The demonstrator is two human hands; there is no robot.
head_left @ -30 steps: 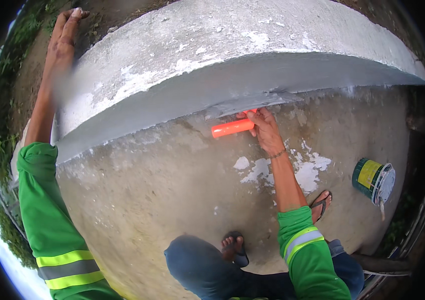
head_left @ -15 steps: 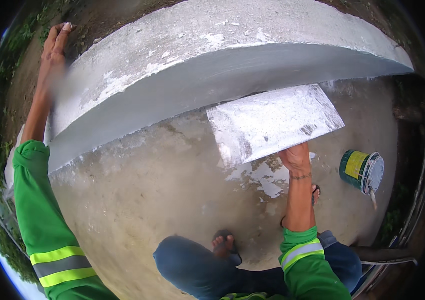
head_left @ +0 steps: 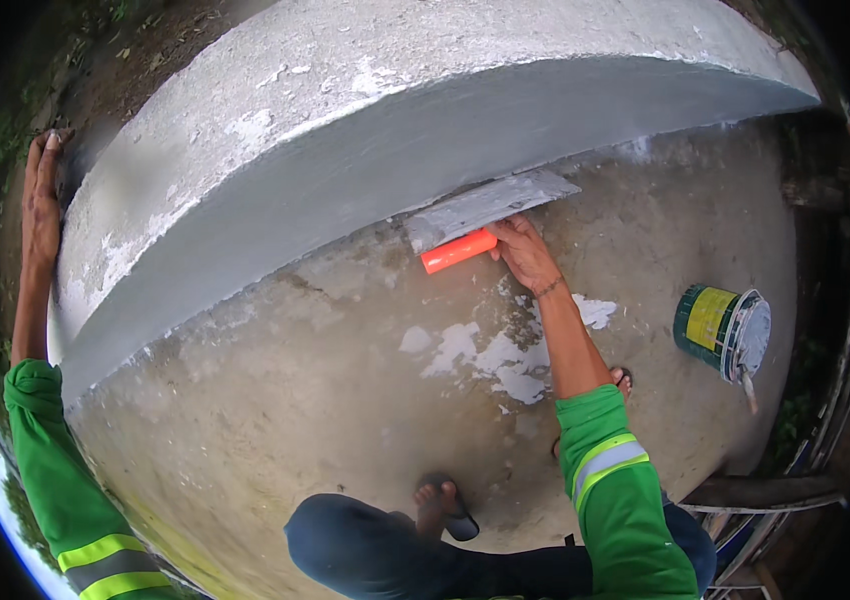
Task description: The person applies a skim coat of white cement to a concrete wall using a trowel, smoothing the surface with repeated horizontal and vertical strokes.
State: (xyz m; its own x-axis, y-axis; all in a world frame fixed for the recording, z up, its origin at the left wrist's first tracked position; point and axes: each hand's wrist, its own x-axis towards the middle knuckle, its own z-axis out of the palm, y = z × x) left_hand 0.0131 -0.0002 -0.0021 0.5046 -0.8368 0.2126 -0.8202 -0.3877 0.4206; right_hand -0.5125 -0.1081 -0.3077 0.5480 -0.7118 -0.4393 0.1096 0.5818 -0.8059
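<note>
My right hand [head_left: 523, 250] grips a plastering trowel by its bright orange handle [head_left: 459, 251]. The trowel's flat grey blade [head_left: 493, 207] is tilted, with its far edge at the foot of the wall's smooth grey side [head_left: 345, 175]. Beyond the wall's left end, my left hand [head_left: 43, 200] reaches forward, fingers stretched out and empty. It lies beside the wall's rough whitish top [head_left: 215, 110]; whether it touches the wall I cannot tell.
White paste splotches [head_left: 505, 365] mark the concrete floor [head_left: 275, 400]. To the right stands a green bucket [head_left: 710, 320] with a yellow label and white paste, a brush handle [head_left: 749, 390] hanging at its side. Wooden rails [head_left: 840, 370] run along the right. My sandalled foot [head_left: 445, 505] is below.
The trowel has moved left and tilted, so its orange handle now shows and its blade looks narrower. My left hand has slid left and down in the picture as the view shifted.
</note>
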